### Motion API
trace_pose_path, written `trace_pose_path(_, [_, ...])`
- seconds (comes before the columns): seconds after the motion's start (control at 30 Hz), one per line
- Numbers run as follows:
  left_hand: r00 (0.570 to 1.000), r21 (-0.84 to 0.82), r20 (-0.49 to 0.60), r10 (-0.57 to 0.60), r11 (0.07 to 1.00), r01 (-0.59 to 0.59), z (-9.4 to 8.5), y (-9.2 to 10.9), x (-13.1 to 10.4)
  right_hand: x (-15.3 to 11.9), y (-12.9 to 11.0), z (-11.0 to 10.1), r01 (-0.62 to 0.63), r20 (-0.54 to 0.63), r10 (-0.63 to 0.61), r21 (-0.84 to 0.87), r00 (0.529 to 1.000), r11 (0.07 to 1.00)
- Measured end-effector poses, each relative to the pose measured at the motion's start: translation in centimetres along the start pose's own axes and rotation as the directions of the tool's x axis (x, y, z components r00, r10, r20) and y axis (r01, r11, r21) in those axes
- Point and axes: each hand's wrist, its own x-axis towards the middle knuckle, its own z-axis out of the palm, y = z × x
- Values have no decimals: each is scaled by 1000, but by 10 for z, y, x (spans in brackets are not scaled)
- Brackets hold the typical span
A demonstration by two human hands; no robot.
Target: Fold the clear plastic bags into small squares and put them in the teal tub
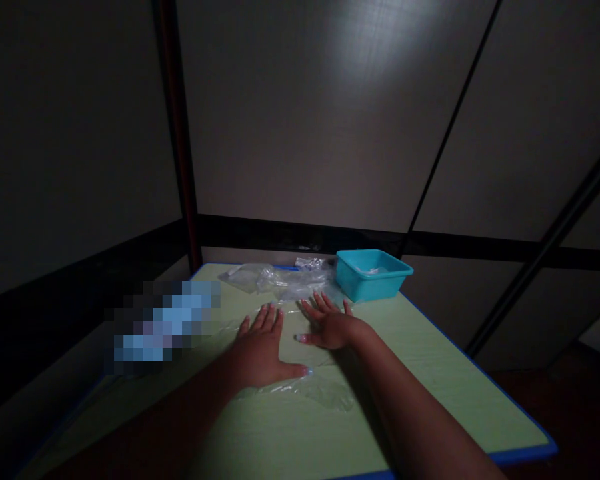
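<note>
A clear plastic bag (325, 392) lies spread on the green tabletop, its edges faint against the surface. My left hand (263, 350) rests flat on it, fingers apart and thumb stretched to the right. Slightly farther away and to the right, my right hand (333, 327) also presses down with its fingers spread, the thumb pointing left. Neither hand grips anything. Beyond the fingertips is a heap of crumpled clear plastic bags (280, 279). Parts of the flat bag are hidden under both hands.
A turquoise plastic basket (375, 288) with whitish contents stands at the table's far right corner. The green table (430, 387) has a blue edge. A pixelated bluish patch covers something on the left. Panelled walls (300, 133) rise behind and to the left.
</note>
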Motion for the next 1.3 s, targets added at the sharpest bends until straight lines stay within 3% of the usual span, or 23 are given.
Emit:
trace_pose_path(0.23, [998, -21, -20, -66, 998, 65, 0, 6, -4, 10, 24, 4, -245, -35, 243, -103, 969, 964])
trace_pose_path(0.57, [991, -11, -71, -115, 993, 115, -5, 8, -5, 17, 45, 6, -347, -190, 313, -182, 931, 920])
trace_pose_path(0.7, [996, -22, -90, 11, 1000, -13, -9, 7, -6, 9, 36, -3, -246, -232, 230, -45, 945, 968])
trace_pose_path(0.8, [991, -32, -57, 122, 992, -124, -8, 4, -6, 0, 24, -8, -59, -83, 62, 32, 995, 998])
trace_pose_path(0.87, [988, -39, -29, 152, 987, -153, -6, 3, -6, -4, 18, -10, 17, 20, -17, 34, 1000, 999])
trace_pose_path(0.97, [989, -49, 1, 150, 988, -149, -4, 1, -6, -7, 17, -14, 4, 105, -6, 21, 994, 1000])
trace_pose_path(1.07, [990, -52, 19, 141, 989, -140, -5, 1, -6, -8, 24, -17, -58, 119, 56, 14, 991, 998])
trace_pose_path(1.17, [988, -49, 28, 155, 987, -153, -7, 2, -7, -7, 32, -16, -52, 58, 51, 21, 997, 998])
trace_pose_path(1.23, [982, -54, 37, 185, 982, -183, -9, 4, -9, -3, 35, -12, 5, -72, 0, 71, 997, 997])
trace_pose_path(1.3, [972, -65, 49, 231, 972, -227, -11, 7, -11, 2, 36, -7, 94, -249, -59, 129, 967, 987])
